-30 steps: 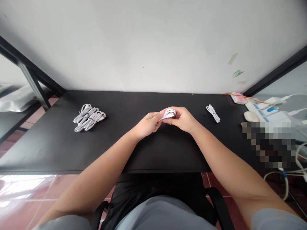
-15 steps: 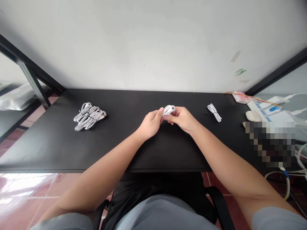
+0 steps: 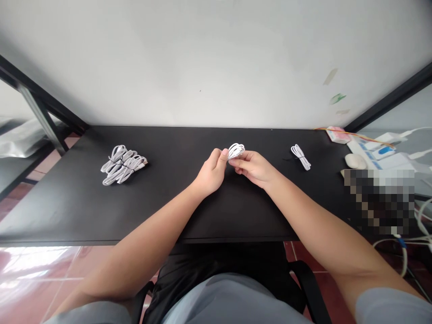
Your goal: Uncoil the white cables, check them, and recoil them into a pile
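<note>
Coil of white cable [image 3: 236, 150], one, looped into a small bundle, held up over the middle of the table, its loops showing above the fingertips; whether a tie binds it cannot be told. Left hand [image 3: 212, 172], closed on the bundle's left side, thumb laid against the loops, the other fingers curled and partly hidden. Right hand [image 3: 253, 167], thumb and fingers pinching the bundle's lower right side, fingertips near those of the left hand. Second coil of white cable [image 3: 300, 157], apart to the right, lying slantwise, bound about its middle with a dark tie [image 3: 296, 157] whose loose end reaches leftward. Group of white cable coils [image 3: 123, 165], well apart to the left, overlapping side by side, dark ties around them, a plug end at the right edge; exact number unclear. Table [image 3: 232, 211], black, flat, bearing all the loose coils. At its right end: a pink-and-white box [image 3: 337, 135] crossed by a yellow-and-red wire [image 3: 362, 136], a rounded white object [image 3: 355, 161], a white power strip [image 3: 359, 149] with plugs, and a pixelated patch hiding what lies there. Behind: a pale wall [image 3: 202, 67]. Below: a black chair armrest [image 3: 308, 283], reddish floor tiles [image 3: 91, 265].
</note>
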A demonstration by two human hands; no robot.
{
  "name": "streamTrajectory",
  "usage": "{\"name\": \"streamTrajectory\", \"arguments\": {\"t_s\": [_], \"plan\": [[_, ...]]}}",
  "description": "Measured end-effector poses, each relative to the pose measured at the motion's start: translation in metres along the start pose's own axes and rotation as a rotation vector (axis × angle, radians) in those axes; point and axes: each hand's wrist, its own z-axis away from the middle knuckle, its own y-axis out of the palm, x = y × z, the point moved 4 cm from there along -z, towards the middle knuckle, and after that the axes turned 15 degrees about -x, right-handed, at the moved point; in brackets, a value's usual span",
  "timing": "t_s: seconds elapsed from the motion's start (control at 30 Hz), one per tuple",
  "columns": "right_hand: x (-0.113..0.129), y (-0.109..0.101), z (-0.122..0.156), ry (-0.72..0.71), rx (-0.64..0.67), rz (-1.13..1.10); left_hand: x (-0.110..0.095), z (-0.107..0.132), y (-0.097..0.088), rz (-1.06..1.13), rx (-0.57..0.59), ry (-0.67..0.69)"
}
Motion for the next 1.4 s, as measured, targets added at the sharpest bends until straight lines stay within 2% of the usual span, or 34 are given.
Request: {"name": "streamTrajectory", "arguments": {"t_s": [0.27,0.33,0.47,0.57,0.7,0.9,1.1,1.23,1.4], "plan": [[0.006,0.004,0.003,-0.176,-0.074,0.107,-0.003,-0.008,-0.004,0.042,0.03,0.111],[0.008,0.005,0.004,-0.205,-0.072,0.141,-0.003,-0.008,-0.004,0.127,0.048,0.054],[0.011,0.005,0.006,-0.265,-0.096,0.198,-0.002,-0.005,0.0,0.393,0.157,-0.131],[0.011,0.005,0.006,-0.299,-0.14,0.212,-0.005,-0.003,0.001,0.526,0.183,-0.215],[0.012,0.006,0.007,-0.316,-0.14,0.165,-0.01,-0.001,-0.001,0.605,0.203,-0.248],[0.012,0.01,0.009,-0.259,-0.101,0.082,-0.013,0.003,0.0,0.652,0.214,-0.276],[0.007,0.009,0.006,-0.221,-0.096,0.012,-0.01,0.001,0.003,0.569,0.184,-0.236],[0.004,0.008,0.004,-0.194,-0.09,-0.018,-0.012,-0.001,0.0,0.391,0.082,-0.086],[0.004,0.008,0.003,-0.148,-0.098,-0.013,-0.01,-0.005,-0.003,0.176,0.014,0.078]]}}
